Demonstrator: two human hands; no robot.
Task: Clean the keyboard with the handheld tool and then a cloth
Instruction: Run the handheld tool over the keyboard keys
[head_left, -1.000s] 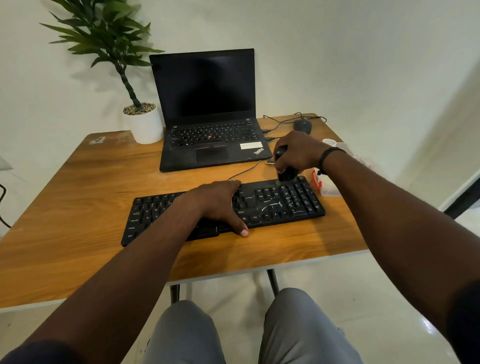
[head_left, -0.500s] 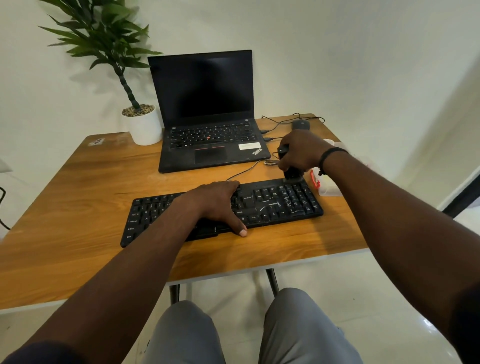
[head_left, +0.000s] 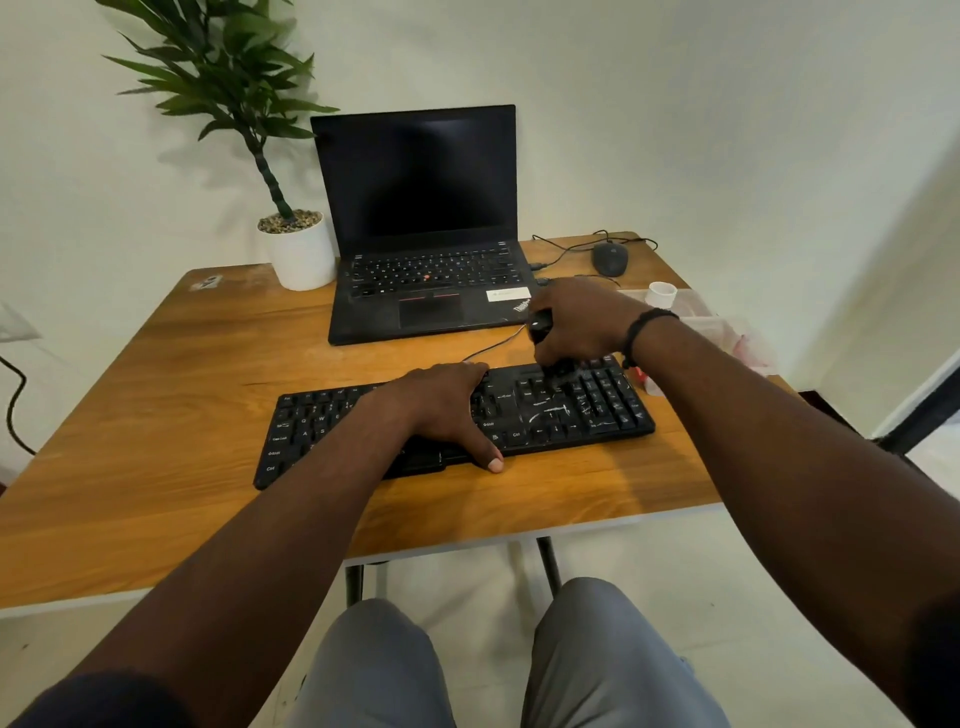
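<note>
Head view: right hand (head_left: 582, 322) grips tool (head_left: 541, 328) on keyboard (head_left: 571, 410) far right; left hand (head_left: 447, 410) flat, pressing keyboard. Cloth step left.

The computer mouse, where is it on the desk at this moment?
In the head view, the mouse lies at the far right corner of the desk, to the right of the laptop and beyond the right hand.

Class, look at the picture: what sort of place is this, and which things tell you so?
Probably a home or small office desk: an open laptop, a separate keyboard and a wired mouse sit on a wooden table.
</note>
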